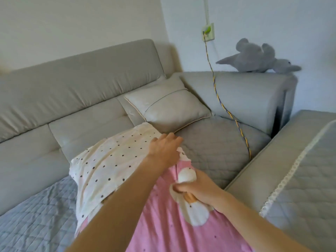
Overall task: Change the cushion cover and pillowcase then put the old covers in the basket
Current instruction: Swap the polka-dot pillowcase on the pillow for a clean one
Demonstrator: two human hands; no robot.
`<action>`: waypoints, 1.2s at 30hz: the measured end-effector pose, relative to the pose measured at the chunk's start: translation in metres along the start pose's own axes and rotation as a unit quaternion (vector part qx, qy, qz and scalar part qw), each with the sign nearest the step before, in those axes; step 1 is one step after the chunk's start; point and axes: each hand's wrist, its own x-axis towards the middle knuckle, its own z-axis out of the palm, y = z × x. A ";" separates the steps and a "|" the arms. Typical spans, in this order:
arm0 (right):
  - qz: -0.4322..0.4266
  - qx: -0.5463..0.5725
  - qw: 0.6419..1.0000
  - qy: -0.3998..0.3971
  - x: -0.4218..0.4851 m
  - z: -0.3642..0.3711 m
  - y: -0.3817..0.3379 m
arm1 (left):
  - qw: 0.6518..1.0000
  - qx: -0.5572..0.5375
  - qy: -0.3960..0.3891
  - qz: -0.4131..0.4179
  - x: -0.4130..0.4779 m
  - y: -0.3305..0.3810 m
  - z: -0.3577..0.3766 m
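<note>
Sofa point(72, 79) fills the view, one grey corner unit with a quilted seat. Across it lies one pink cover point(163, 224) printed with white ducks, running from the bottom edge up toward the middle. One pillow point(112, 160), white with black dots, sticks out of the cover's top end, its far half bare and leaning against the backrest. One grey cushion point(169, 108) sits in the corner just behind the pillow. One grey plush toy point(258, 59) lies on the armrest top, well apart.

Your left hand point(163, 150) is on the pillow's right edge, right where the pink cover ends. Its fingers point(174, 140) are close together and curled over that edge; the thumb is hidden. Your right hand point(200, 190) sits lower, with its fingers point(179, 188) pinched tight on a bunched fold of the cover. One braided cable point(223, 106) drops from one wall socket point(209, 31) down to the seat.
</note>
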 end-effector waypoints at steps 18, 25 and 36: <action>-0.422 -0.375 0.817 0.117 -0.051 0.038 -0.135 | 0.937 -0.328 0.055 -0.110 -0.057 -0.079 -0.165; -0.334 -0.406 0.834 0.165 -0.039 0.059 -0.203 | 0.880 -0.444 0.135 -0.103 -0.095 -0.050 -0.187; -0.064 -0.224 0.959 0.162 -0.016 -0.010 -0.085 | 0.974 -0.123 0.120 -0.149 -0.125 -0.083 -0.025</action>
